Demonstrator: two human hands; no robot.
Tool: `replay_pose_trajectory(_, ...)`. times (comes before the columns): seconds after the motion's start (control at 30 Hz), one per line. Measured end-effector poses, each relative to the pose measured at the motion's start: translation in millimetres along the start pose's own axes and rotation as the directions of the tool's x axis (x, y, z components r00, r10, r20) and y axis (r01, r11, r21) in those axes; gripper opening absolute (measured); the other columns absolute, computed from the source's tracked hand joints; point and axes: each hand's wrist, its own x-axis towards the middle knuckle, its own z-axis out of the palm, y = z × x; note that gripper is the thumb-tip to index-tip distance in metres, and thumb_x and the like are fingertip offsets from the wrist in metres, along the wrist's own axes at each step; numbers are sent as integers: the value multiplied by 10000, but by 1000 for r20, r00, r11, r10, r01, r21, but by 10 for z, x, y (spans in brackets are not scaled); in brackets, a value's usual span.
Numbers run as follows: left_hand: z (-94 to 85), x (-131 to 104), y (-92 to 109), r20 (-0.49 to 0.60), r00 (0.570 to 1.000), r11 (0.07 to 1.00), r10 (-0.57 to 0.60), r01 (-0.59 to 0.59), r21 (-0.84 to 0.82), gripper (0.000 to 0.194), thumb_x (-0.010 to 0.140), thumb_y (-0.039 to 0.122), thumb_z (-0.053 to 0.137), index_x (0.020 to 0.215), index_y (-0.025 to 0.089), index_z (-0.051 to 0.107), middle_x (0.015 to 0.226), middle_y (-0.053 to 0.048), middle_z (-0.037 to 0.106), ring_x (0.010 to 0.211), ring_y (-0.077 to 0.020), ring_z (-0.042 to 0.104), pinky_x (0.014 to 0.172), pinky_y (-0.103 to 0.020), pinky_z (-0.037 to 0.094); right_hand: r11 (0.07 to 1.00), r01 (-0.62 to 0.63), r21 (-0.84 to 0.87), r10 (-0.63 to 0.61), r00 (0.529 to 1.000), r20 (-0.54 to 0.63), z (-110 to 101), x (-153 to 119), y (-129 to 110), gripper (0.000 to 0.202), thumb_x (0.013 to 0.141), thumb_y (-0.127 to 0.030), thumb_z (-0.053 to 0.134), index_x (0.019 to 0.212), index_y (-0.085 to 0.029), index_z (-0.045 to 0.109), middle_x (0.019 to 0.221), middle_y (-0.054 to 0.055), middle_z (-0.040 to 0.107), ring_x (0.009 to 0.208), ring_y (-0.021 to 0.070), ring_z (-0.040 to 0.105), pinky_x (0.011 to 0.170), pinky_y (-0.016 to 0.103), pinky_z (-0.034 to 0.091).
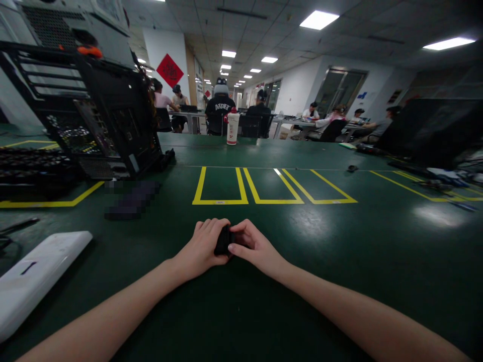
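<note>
A small black object [223, 240] is between my two hands, low over the green table [241, 311]. My left hand [204, 244] wraps round its left side, with the thumb below and the fingers over the top. From the right, my right hand [253, 246] pinches its right edge between thumb and fingers. The hands partly hide the object, so its exact shape is unclear. Beyond the hands, yellow tape outlines [221, 202] mark the table.
An open black computer case [113, 115] stands at the left, near a dark blurred item [134, 200]. A white device [45, 271] lies front left. A cup [232, 128] stands farther back. Cables and tools [445, 186] lie at the right. Several people sit beyond.
</note>
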Motion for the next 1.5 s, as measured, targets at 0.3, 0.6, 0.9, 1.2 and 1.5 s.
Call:
replay_pose_trajectory(0.3,1,3,3,7,1000,1000,-10,10,9,480,712,246,609,1123,203,365,1048,-58,509,950,-230,485,815,-386,347,998,-46,-44,45,999,-15,-1,9,-13,316,777,-247,566,1067,-209,445,1079,38,514,1060,177,499,944,392,397)
replay_pose_trajectory(0.6,6,1,-4,-1,1000,1000,5,-5,15,494,716,251,607,1139,201,356,1066,-64,502,962,-233,479,820,-385,343,1000,-9,25,9,1000,-1,1,1,14,218,792,-249,546,985,-223,448,1018,20,528,979,173,548,835,365,472)
replay_pose_trajectory(0.9,20,-2,-20,-4,1000,1000,-1,1,27,504,690,222,624,1123,200,368,1049,-54,511,947,-230,480,813,-377,342,1000,-16,18,16,999,28,-23,15,14,302,751,-188,596,1018,-207,456,1068,31,517,1056,176,511,942,380,399)
replay_pose_trajectory(1.2,0,-9,-7,3,1000,1000,3,-3,4,489,713,244,617,1131,197,369,1068,-60,508,964,-228,480,824,-376,341,1000,-12,18,12,1000,-6,-6,3,0,265,779,-211,564,1014,-223,442,1073,29,512,1046,176,522,901,373,435)
replay_pose_trajectory(1.5,12,-9,-9,-3,1000,1000,1,-1,10,515,696,226,624,1141,203,365,1062,-55,512,957,-226,482,818,-373,343,1000,8,-16,-7,1000,16,-27,-15,9,290,752,-192,595,1003,-226,453,1093,18,507,1064,171,511,927,381,416)
